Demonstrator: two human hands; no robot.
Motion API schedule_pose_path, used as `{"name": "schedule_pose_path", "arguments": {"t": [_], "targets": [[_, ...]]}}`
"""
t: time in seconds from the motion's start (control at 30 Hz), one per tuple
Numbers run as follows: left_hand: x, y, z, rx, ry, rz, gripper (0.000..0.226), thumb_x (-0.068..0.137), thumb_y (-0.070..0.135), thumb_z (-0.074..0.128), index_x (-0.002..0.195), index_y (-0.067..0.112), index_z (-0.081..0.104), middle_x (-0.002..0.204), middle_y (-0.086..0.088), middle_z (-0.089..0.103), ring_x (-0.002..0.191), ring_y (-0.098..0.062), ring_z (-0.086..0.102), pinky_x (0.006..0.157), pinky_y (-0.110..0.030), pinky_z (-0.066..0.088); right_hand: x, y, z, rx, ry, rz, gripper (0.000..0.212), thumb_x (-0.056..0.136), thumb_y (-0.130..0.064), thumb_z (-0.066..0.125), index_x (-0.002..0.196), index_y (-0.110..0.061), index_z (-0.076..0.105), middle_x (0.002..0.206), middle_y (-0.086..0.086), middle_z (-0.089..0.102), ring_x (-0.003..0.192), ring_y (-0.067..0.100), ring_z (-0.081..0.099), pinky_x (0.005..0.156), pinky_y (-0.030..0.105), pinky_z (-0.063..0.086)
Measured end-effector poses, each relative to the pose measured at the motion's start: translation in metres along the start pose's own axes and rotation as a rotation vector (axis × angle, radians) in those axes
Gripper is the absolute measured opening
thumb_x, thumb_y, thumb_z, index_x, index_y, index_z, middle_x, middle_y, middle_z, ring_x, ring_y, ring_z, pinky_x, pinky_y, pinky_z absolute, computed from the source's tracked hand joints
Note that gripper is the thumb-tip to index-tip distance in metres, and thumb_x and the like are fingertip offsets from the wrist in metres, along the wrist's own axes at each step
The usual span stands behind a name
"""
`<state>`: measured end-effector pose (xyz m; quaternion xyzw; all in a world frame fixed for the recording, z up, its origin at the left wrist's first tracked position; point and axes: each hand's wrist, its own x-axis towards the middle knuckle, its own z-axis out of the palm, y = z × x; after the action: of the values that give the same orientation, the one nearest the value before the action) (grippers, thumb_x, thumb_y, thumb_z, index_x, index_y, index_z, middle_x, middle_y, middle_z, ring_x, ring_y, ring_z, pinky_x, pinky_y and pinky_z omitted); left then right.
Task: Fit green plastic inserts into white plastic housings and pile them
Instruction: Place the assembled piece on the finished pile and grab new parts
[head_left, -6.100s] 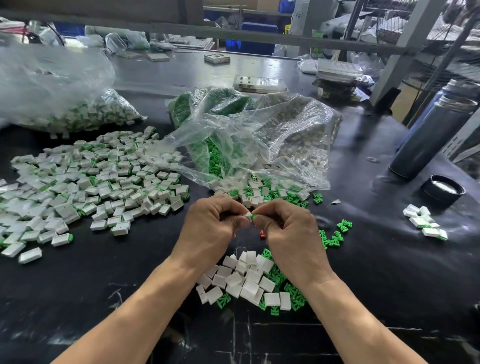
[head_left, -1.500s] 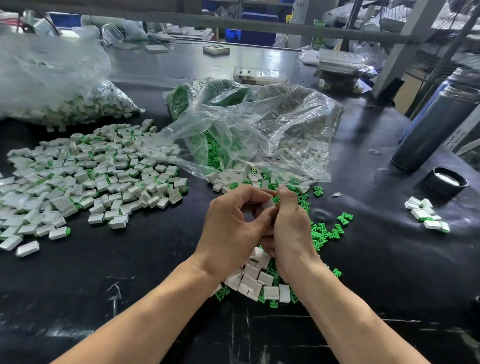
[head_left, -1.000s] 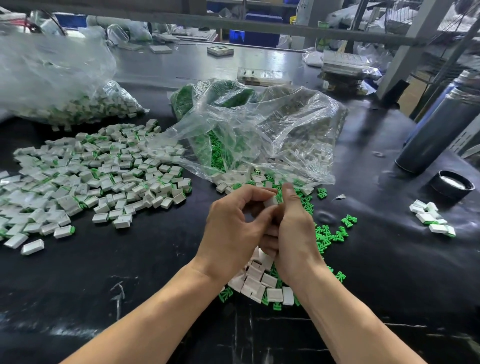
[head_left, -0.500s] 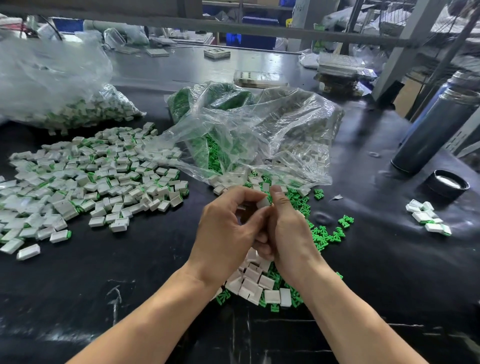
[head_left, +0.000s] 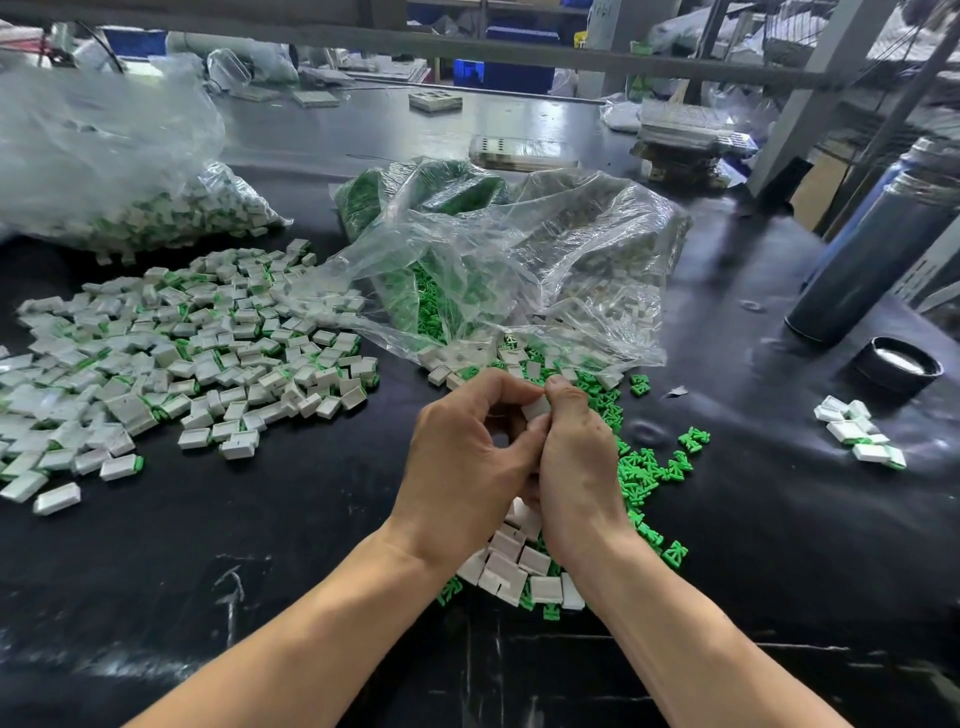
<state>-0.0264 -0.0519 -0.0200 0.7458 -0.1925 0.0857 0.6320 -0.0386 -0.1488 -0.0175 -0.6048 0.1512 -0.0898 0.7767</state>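
Since half a second ago both hands have hardly shifted, the white housing (head_left: 536, 407) only turning a little between them above the middle of the bench (head_left: 270, 525). Far left, the pile of finished pieces (head_left: 171, 358) spreads wide, with bare bench between it and the left hand (head_left: 462, 467), so a toss that way has open room. That hand's fingers (head_left: 493, 387) curl round the housing from the left, and the right hand (head_left: 576, 462) pinches it from the other side with thumb on top; whether a green insert sits inside I cannot tell. A skewed push could jam the insert or pop the housing loose into the unsorted white housings (head_left: 514, 566) and green inserts (head_left: 649, 467) just beneath. Further right, the flask (head_left: 872, 260) and its cap (head_left: 898, 366) stand well apart, near the bench's edge.
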Motion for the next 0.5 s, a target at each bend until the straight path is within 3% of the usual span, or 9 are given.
{"name": "schedule_pose_path", "arguments": {"t": [0.17, 0.37, 0.5], "targets": [[0.0, 0.0012, -0.0003, -0.007, -0.001, -0.006, 0.014, 0.088, 0.013, 0.079, 0.097, 0.022, 0.074, 0.087, 0.006, 0.075, 0.083, -0.02, 0.073, 0.077, -0.047, 0.06, 0.003, 0.0022, 0.0012, -0.022, 0.017, -0.035, 0.049, 0.091, -0.055, 0.041, 0.08, -0.028, 0.08, 0.077, 0.004, 0.077, 0.074, 0.018, 0.075, 0.064, 0.033, 0.056], [-0.0008, 0.0019, -0.0002, -0.022, -0.002, -0.002, 0.012, 0.088, 0.012, 0.079, 0.096, 0.021, 0.074, 0.087, 0.006, 0.076, 0.083, -0.02, 0.074, 0.077, -0.045, 0.06, 0.0035, 0.0022, 0.0011, -0.032, 0.031, -0.023, 0.053, 0.092, -0.053, 0.041, 0.086, -0.017, 0.079, 0.087, 0.013, 0.079, 0.084, 0.027, 0.077, 0.079, 0.045, 0.062], [-0.0001, 0.0006, -0.0003, -0.042, -0.002, -0.013, 0.011, 0.088, 0.012, 0.079, 0.097, 0.018, 0.075, 0.089, 0.004, 0.077, 0.084, -0.021, 0.074, 0.078, -0.046, 0.061, 0.0029, 0.0011, 0.0019, -0.075, 0.049, -0.01, 0.058, 0.091, -0.054, 0.041, 0.085, -0.009, 0.077, 0.086, 0.014, 0.078, 0.084, 0.03, 0.077, 0.08, 0.047, 0.062]]}}
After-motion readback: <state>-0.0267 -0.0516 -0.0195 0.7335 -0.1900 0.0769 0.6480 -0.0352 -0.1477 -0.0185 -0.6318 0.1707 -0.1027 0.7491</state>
